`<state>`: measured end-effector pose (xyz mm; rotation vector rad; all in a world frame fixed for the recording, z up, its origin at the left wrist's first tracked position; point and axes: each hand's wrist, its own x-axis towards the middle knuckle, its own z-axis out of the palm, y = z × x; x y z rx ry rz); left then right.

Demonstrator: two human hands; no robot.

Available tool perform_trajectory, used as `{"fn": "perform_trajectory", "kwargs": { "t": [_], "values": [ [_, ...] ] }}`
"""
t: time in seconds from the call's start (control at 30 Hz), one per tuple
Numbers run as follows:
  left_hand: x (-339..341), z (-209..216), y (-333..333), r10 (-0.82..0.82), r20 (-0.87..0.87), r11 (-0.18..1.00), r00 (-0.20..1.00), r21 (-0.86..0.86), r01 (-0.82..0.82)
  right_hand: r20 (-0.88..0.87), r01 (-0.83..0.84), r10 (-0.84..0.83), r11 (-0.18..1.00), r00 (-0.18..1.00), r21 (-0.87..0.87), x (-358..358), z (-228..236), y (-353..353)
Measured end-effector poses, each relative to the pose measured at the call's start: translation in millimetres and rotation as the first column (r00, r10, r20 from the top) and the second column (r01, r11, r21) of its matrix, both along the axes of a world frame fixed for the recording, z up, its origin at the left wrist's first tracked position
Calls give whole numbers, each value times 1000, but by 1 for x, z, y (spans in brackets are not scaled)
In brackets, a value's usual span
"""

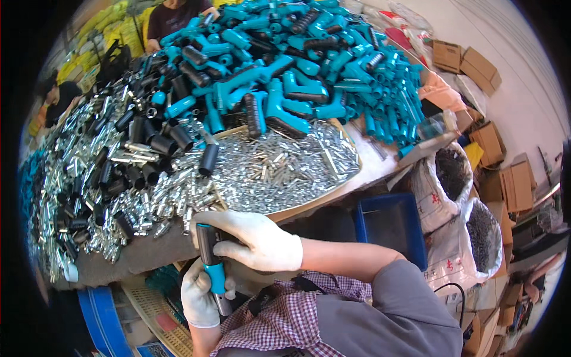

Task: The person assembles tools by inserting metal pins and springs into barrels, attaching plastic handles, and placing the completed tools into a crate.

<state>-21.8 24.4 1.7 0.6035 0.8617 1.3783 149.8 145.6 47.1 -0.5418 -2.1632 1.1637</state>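
Note:
Both my hands wear white gloves and hold one cylindrical tool part [215,276] with a black sleeve at its upper end, a teal middle and a silver metal end. My right hand [259,241] closes round the black sleeve, thumb and fingers on either side. Below it, my left hand [200,297] wraps the teal and silver lower portion. The part stands nearly upright, slightly tilted, in front of the table's near edge. Close beyond the hands lie loose silver metal pieces [172,208] and black sleeves [208,159].
A shallow tray [351,175] of small metal pins sits on the table. Behind it rises a heap of teal-and-black pistol-shaped handles [276,110]. At right are a blue bin [389,223], white sacks [432,190] and cardboard boxes [516,184]. Other people [169,21] are across the table.

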Motion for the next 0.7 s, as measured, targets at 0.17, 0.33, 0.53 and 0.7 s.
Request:
{"fn": "perform_trajectory", "kwargs": {
  "t": [0.17, 0.33, 0.53, 0.7],
  "values": [
    [32, 11, 16, -80, -413, 997, 907, -32, 74, 118, 166, -196, 960, 973, 227, 57, -2, -12],
    [73, 17, 29, 7, -870, 974, 494, 118, 195, 126, 259, -323, 894, 938, 367, 148, 6, 22],
    [88, 27, 32, -71, -888, 956, 455, 70, 286, 370, 563, -917, 231, -146, 794, 299, -48, 127],
    [89, 18, 20, -91, -885, 982, 456, -5, 188, 360, 599, -932, 260, -51, 757, 294, -60, 138]
  ]
}}
